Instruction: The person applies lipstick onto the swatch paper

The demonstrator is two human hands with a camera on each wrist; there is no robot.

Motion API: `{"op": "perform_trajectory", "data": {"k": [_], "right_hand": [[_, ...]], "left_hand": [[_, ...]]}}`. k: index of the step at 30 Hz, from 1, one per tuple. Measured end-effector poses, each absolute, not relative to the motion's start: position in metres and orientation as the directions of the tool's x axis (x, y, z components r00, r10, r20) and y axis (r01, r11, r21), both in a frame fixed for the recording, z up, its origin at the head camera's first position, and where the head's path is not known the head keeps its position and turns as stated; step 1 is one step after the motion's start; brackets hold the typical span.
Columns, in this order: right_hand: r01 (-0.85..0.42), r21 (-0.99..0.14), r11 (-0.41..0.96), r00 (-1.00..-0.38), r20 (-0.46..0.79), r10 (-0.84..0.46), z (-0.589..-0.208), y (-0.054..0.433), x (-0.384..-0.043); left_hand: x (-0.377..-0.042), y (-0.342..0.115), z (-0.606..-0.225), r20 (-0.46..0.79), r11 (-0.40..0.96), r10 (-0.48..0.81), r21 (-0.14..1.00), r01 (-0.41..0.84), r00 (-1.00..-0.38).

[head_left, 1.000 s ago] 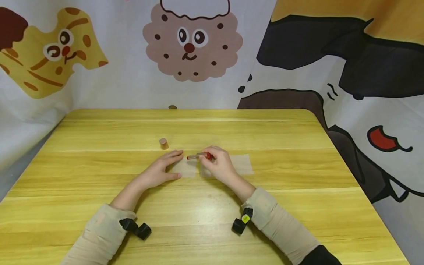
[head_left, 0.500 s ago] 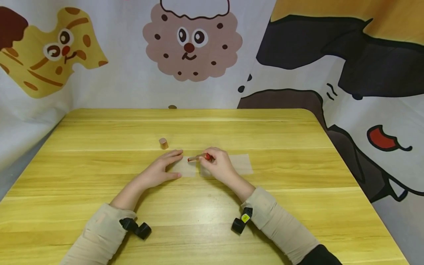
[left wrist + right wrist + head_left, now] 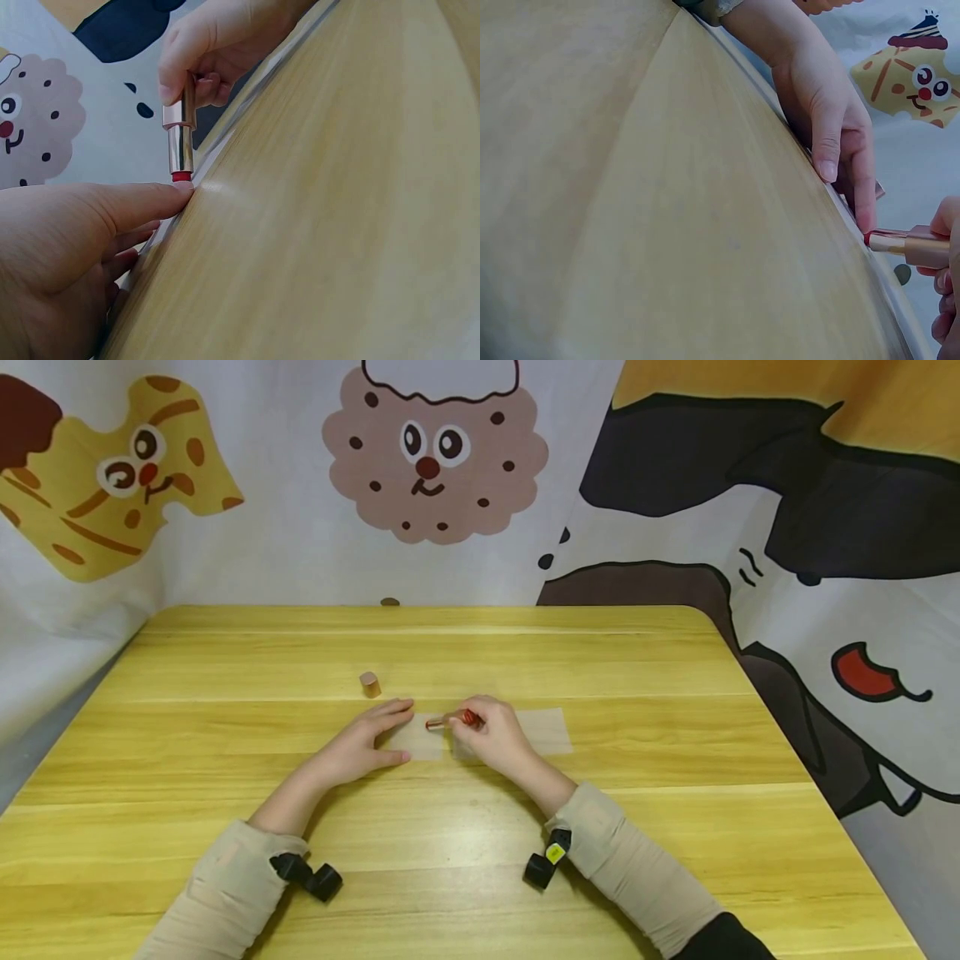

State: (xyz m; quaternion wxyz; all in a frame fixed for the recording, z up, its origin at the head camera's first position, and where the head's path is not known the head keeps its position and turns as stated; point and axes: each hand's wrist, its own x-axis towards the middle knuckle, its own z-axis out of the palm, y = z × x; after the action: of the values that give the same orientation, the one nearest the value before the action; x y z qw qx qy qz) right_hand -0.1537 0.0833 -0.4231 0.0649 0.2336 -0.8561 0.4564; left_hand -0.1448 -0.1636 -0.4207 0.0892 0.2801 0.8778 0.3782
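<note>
From my station I see the left hand (image 3: 363,745) resting over a pale sheet (image 3: 426,747), thumb and fingers apart, gripping nothing. The right hand (image 3: 497,735) pinches the lipstick (image 3: 180,150), its end above that sheet; contact I can't judge. The cap (image 3: 371,685) stands on the tabletop (image 3: 480,893) beyond the left hand.

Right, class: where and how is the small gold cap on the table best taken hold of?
Probably by its sides, pinched between thumb and finger from above. The cap is short and narrow and appears to stand upright, its flat top showing, leaving its sides exposed. The left hand lies close on its near side, so coming straight down should avoid it.
</note>
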Motion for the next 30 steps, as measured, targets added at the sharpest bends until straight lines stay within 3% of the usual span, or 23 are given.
{"op": "perform_trajectory", "data": {"k": [30], "right_hand": [[-0.466,-0.748,0.473,-0.876,0.317,-0.363,-0.4216,0.0845,-0.1469]], "left_hand": [[-0.1452,-0.1648,-0.4216,0.061,0.549,0.560,0.720,0.425,-0.826]]}}
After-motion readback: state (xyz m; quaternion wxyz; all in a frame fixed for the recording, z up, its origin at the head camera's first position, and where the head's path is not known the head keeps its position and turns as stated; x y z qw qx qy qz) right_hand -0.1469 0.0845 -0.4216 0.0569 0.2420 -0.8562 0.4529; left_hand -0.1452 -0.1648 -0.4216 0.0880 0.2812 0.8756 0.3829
